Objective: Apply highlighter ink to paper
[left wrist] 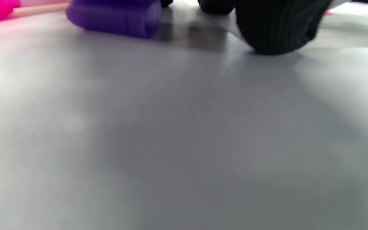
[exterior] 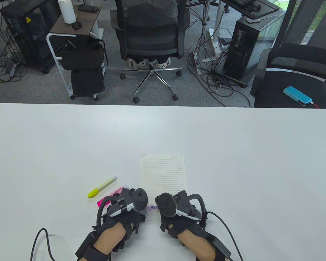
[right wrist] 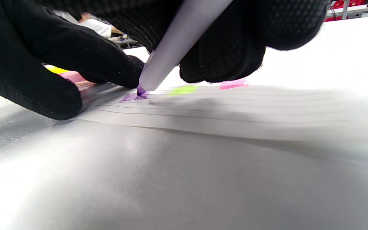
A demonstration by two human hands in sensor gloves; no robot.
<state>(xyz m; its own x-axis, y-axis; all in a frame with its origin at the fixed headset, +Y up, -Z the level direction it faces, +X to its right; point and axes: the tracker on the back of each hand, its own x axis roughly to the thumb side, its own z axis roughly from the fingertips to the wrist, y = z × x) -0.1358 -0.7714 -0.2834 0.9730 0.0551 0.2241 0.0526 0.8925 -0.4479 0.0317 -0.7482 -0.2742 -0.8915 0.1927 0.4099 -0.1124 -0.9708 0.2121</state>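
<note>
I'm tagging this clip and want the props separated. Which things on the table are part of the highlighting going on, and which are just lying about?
In use:
- purple highlighter, held by the right hand, tip on the paper
- lined paper, already marked purple, green and pink
- left hand, resting by the sheet

Lying about:
- yellow highlighter
- pink highlighter
- purple cap on the white table

Even, bright daylight fills the table view, sharp throughout, with straight lines bowing at the edges. The left wrist view is dim, grey and wholly out of focus. In the right wrist view the desk (right wrist: 347, 48) glares white behind, while soft shadows and blur cover its foreground.
</note>
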